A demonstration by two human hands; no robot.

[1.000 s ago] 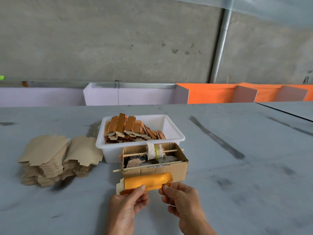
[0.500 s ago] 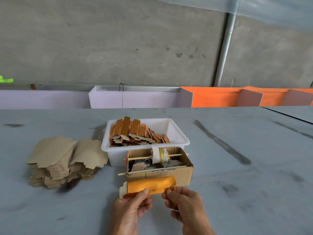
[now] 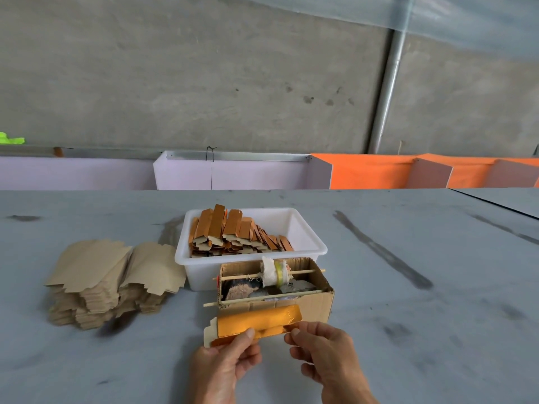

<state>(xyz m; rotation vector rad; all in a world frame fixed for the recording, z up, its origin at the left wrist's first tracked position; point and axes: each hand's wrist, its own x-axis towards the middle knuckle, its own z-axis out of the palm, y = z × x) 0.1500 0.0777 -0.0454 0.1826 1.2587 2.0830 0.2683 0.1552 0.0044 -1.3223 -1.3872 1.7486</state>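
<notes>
Grey concrete wall (image 3: 204,83) behind, with a scuffed grey counter (image 3: 408,339) in front of it. Far left on the counter: stack of flat brown card blanks (image 3: 110,281), fanned into two leaning heaps. Behind it, past the counter's far edge, a lilac panel (image 3: 233,174). Just right of the blanks, a white plastic tub (image 3: 294,225) holds copper-coloured folded cartons (image 3: 233,237), packed on edge at its left side and sloping down to the right. Touching the tub's near wall stands an open cardboard box (image 3: 316,306). Two thin wooden sticks lie across its top, and the far one carries a roll wrapped in white cloth (image 3: 272,271). Dark scraps lie inside the box; I cannot tell what they are. Directly in front of the box, low over the counter, is a gold foil carton (image 3: 253,320), lying lengthwise with a pale flap at its left end. Left hand (image 3: 221,365) grips its lower left edge, thumb on top and fingers curled beneath. Right hand (image 3: 329,354) pinches the right end flap between thumb and forefinger. Further right, a grey pipe (image 3: 388,91) runs up the wall above orange panels (image 3: 364,173).
</notes>
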